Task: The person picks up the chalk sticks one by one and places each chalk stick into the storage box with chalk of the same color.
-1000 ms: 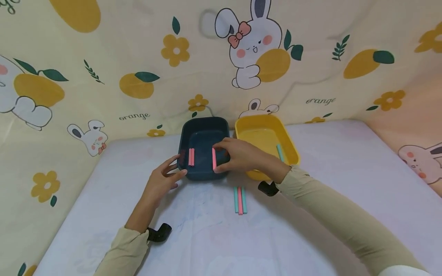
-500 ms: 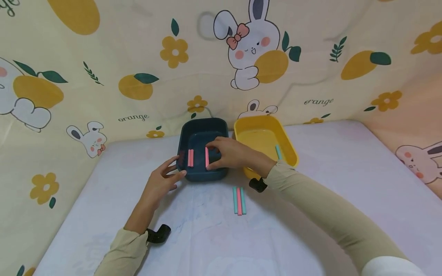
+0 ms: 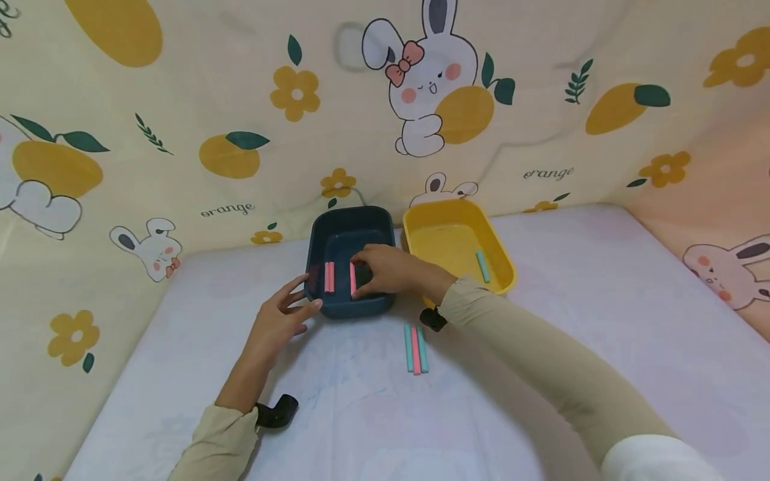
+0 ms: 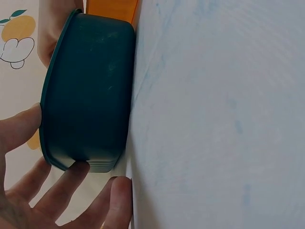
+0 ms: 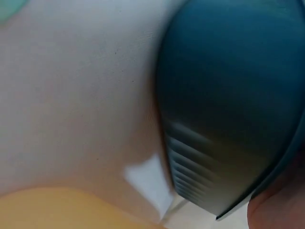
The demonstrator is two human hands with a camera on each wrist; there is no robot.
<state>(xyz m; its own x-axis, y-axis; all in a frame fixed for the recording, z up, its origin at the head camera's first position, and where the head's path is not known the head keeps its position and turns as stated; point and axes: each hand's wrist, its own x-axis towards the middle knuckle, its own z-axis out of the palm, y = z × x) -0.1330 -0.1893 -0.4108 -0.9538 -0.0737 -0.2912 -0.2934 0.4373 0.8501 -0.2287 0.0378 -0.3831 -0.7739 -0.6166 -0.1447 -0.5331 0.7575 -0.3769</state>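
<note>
My right hand (image 3: 394, 268) reaches into the dark blue bin (image 3: 357, 310) and pinches a pink chalk stick (image 3: 353, 279) upright between thumb and fingers. Left of that stick, two pink chalk sticks (image 3: 329, 277) lie side by side in the bin. My left hand (image 3: 278, 322) touches the bin's near left side with spread fingers; in the left wrist view its thumb (image 4: 24, 126) meets the rim. The right wrist view shows mostly the bin's outer wall (image 5: 228, 105), with part of my hand (image 5: 281, 207) at the lower right.
Beside the dark bin stands a yellow bin (image 3: 442, 208), with a teal chalk stick (image 3: 483, 266) inside. On the white tabletop, nearer me, lie a teal stick (image 3: 408, 349), a pink stick (image 3: 415, 351) and another teal stick (image 3: 423, 350). A patterned cloth (image 3: 240, 87) hangs behind.
My right hand has moved left inside the dark bin, carrying the pink chalk closer to the two others. The left hand stays at the bin's side. More of the yellow bin shows.
</note>
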